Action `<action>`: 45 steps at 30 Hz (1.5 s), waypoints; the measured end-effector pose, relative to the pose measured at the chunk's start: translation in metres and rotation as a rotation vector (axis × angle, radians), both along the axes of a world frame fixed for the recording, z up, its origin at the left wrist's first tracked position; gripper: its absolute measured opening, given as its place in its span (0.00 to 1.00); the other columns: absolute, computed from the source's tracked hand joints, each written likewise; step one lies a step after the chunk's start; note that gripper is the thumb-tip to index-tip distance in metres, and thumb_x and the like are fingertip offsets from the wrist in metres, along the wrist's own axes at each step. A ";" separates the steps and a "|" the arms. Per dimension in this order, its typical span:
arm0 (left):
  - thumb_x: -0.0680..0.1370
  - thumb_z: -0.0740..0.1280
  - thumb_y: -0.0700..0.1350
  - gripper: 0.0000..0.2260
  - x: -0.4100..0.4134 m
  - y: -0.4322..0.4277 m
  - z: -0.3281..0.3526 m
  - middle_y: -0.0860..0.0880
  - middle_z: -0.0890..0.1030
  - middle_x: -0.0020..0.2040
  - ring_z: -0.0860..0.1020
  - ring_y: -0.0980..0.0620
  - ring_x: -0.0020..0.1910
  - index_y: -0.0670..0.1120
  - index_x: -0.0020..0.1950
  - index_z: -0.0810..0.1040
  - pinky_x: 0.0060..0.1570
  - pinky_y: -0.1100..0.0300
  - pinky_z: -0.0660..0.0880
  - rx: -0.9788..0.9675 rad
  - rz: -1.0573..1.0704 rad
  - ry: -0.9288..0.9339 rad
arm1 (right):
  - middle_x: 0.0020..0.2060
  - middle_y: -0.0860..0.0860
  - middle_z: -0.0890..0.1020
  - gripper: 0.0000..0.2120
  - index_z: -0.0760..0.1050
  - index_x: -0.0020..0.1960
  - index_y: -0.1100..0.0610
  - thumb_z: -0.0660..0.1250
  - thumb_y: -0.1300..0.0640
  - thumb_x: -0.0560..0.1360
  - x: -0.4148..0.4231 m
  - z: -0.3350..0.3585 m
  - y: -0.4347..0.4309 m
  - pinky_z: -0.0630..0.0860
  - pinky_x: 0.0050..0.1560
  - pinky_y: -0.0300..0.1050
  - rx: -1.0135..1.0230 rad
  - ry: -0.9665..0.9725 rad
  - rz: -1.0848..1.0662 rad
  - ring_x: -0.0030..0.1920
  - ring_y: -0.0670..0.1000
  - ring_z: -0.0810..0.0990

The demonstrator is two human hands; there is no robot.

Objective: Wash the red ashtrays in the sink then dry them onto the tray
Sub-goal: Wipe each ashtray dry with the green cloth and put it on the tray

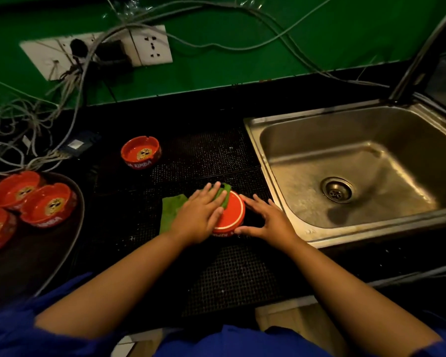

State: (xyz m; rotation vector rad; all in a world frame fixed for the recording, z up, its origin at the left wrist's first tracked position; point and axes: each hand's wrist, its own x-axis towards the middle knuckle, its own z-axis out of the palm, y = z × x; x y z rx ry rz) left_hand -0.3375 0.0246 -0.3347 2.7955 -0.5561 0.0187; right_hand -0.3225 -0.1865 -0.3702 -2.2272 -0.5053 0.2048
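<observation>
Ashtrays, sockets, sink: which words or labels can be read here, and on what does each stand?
"RIMBA": side of the lone red ashtray on the mat.
"RIMBA", upside down: right ashtray on the tray.
Upturned ashtray: white letters, too blurred.
White sticker on the blue box: too small.

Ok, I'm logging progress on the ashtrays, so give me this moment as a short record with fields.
left hand: presses green cloth onto upside-down ashtray
right hand: fingers spread, touching that ashtray's side
upright ashtray: farther back on black mat
tray: at left, holds several red ashtrays
sink: steel, no ashtray inside
</observation>
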 end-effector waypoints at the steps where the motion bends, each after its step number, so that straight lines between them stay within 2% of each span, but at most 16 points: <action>1: 0.75 0.41 0.59 0.31 -0.001 -0.008 -0.001 0.46 0.56 0.76 0.54 0.45 0.75 0.47 0.74 0.60 0.70 0.55 0.47 -0.039 -0.022 0.010 | 0.70 0.46 0.69 0.42 0.55 0.70 0.39 0.75 0.40 0.63 0.000 -0.001 0.000 0.48 0.71 0.39 0.002 -0.007 -0.004 0.71 0.40 0.57; 4: 0.80 0.48 0.55 0.25 -0.014 -0.005 -0.006 0.46 0.63 0.73 0.60 0.44 0.72 0.45 0.72 0.66 0.68 0.47 0.57 -0.070 -0.162 -0.037 | 0.70 0.46 0.70 0.44 0.56 0.70 0.39 0.70 0.32 0.59 -0.001 -0.003 -0.001 0.49 0.72 0.41 0.022 -0.029 -0.013 0.70 0.39 0.58; 6: 0.82 0.46 0.54 0.23 -0.023 0.010 -0.011 0.45 0.67 0.71 0.65 0.44 0.69 0.46 0.70 0.68 0.67 0.49 0.61 -0.048 -0.227 -0.122 | 0.70 0.46 0.69 0.44 0.57 0.70 0.39 0.66 0.28 0.58 -0.001 -0.004 0.000 0.48 0.71 0.39 0.008 -0.032 -0.012 0.70 0.38 0.57; 8: 0.82 0.46 0.55 0.23 -0.024 0.021 -0.012 0.43 0.69 0.70 0.67 0.43 0.68 0.45 0.69 0.69 0.66 0.48 0.63 -0.057 -0.167 -0.172 | 0.70 0.46 0.69 0.44 0.59 0.71 0.40 0.66 0.27 0.59 -0.001 -0.003 0.000 0.48 0.71 0.39 -0.002 -0.025 -0.013 0.70 0.37 0.56; 10: 0.81 0.49 0.56 0.24 -0.021 0.015 -0.010 0.45 0.67 0.71 0.63 0.44 0.70 0.44 0.69 0.70 0.66 0.43 0.61 -0.125 -0.035 -0.131 | 0.69 0.43 0.69 0.39 0.60 0.70 0.39 0.65 0.29 0.63 -0.001 -0.002 0.001 0.49 0.72 0.41 0.016 -0.013 -0.023 0.71 0.38 0.57; 12: 0.78 0.50 0.55 0.24 -0.019 -0.001 -0.009 0.49 0.62 0.71 0.57 0.48 0.71 0.45 0.70 0.69 0.68 0.45 0.57 -0.176 0.024 -0.067 | 0.69 0.42 0.70 0.35 0.60 0.69 0.39 0.68 0.35 0.66 -0.001 0.000 0.001 0.49 0.72 0.41 0.032 -0.003 -0.032 0.72 0.40 0.58; 15: 0.79 0.50 0.55 0.23 -0.025 -0.009 -0.010 0.50 0.62 0.72 0.58 0.48 0.72 0.46 0.70 0.68 0.69 0.51 0.54 -0.159 -0.129 -0.054 | 0.67 0.43 0.71 0.33 0.63 0.68 0.40 0.68 0.36 0.66 -0.002 0.001 0.002 0.49 0.71 0.39 0.038 -0.013 -0.043 0.71 0.40 0.59; 18: 0.81 0.47 0.54 0.23 -0.029 0.009 -0.014 0.48 0.65 0.72 0.63 0.47 0.71 0.46 0.70 0.68 0.69 0.52 0.59 -0.112 -0.232 -0.121 | 0.67 0.41 0.71 0.33 0.65 0.69 0.42 0.69 0.38 0.66 -0.002 0.000 0.001 0.49 0.71 0.40 0.035 -0.016 -0.031 0.70 0.38 0.57; 23: 0.77 0.51 0.54 0.24 -0.021 -0.005 -0.011 0.51 0.61 0.71 0.58 0.49 0.71 0.45 0.70 0.69 0.69 0.47 0.58 -0.228 0.086 -0.060 | 0.67 0.39 0.71 0.32 0.63 0.69 0.41 0.71 0.42 0.68 -0.002 0.000 0.001 0.49 0.72 0.43 0.029 -0.017 -0.036 0.70 0.38 0.56; 28: 0.82 0.49 0.54 0.21 -0.034 0.015 -0.016 0.48 0.67 0.71 0.64 0.49 0.71 0.47 0.69 0.70 0.69 0.55 0.58 -0.149 -0.230 -0.142 | 0.66 0.40 0.72 0.32 0.62 0.68 0.39 0.72 0.44 0.68 -0.002 0.000 0.002 0.49 0.71 0.40 0.019 -0.020 -0.051 0.70 0.37 0.57; 30: 0.81 0.49 0.55 0.23 -0.027 0.013 -0.014 0.49 0.66 0.71 0.63 0.50 0.70 0.47 0.69 0.71 0.68 0.52 0.61 -0.138 -0.084 -0.154 | 0.67 0.40 0.71 0.32 0.61 0.68 0.38 0.71 0.43 0.68 -0.002 0.001 0.002 0.49 0.71 0.39 0.002 -0.026 -0.044 0.70 0.37 0.57; 32: 0.78 0.50 0.54 0.24 -0.023 -0.001 -0.011 0.52 0.62 0.70 0.59 0.50 0.71 0.46 0.69 0.70 0.69 0.50 0.58 -0.223 0.084 -0.090 | 0.67 0.40 0.71 0.32 0.60 0.68 0.38 0.71 0.43 0.68 -0.002 0.001 0.002 0.49 0.70 0.39 -0.009 -0.031 -0.041 0.69 0.37 0.56; 35: 0.78 0.53 0.52 0.21 -0.025 -0.005 -0.015 0.51 0.64 0.70 0.62 0.49 0.71 0.45 0.68 0.71 0.69 0.57 0.55 -0.220 -0.101 -0.090 | 0.67 0.41 0.71 0.31 0.64 0.69 0.41 0.71 0.44 0.69 -0.002 0.001 0.002 0.49 0.71 0.40 -0.020 -0.037 -0.040 0.69 0.36 0.56; 37: 0.80 0.52 0.53 0.21 -0.022 0.009 -0.017 0.50 0.65 0.70 0.64 0.48 0.70 0.46 0.69 0.70 0.70 0.55 0.57 -0.186 -0.192 -0.109 | 0.67 0.41 0.70 0.30 0.65 0.69 0.42 0.71 0.43 0.70 -0.002 0.001 0.002 0.48 0.70 0.38 -0.024 -0.038 -0.034 0.69 0.36 0.55; 41: 0.77 0.51 0.54 0.24 -0.009 0.008 -0.007 0.48 0.65 0.71 0.59 0.49 0.72 0.47 0.70 0.68 0.70 0.47 0.58 -0.216 0.036 -0.043 | 0.68 0.41 0.70 0.31 0.62 0.69 0.40 0.70 0.42 0.69 -0.001 0.000 0.002 0.48 0.70 0.38 -0.027 -0.042 -0.026 0.69 0.37 0.55; 45: 0.81 0.50 0.54 0.22 -0.021 0.004 -0.009 0.45 0.68 0.71 0.65 0.44 0.70 0.45 0.69 0.71 0.68 0.50 0.60 -0.107 -0.231 -0.092 | 0.67 0.42 0.71 0.29 0.66 0.68 0.42 0.70 0.43 0.69 -0.002 -0.002 0.002 0.49 0.72 0.42 -0.026 -0.053 -0.039 0.70 0.38 0.57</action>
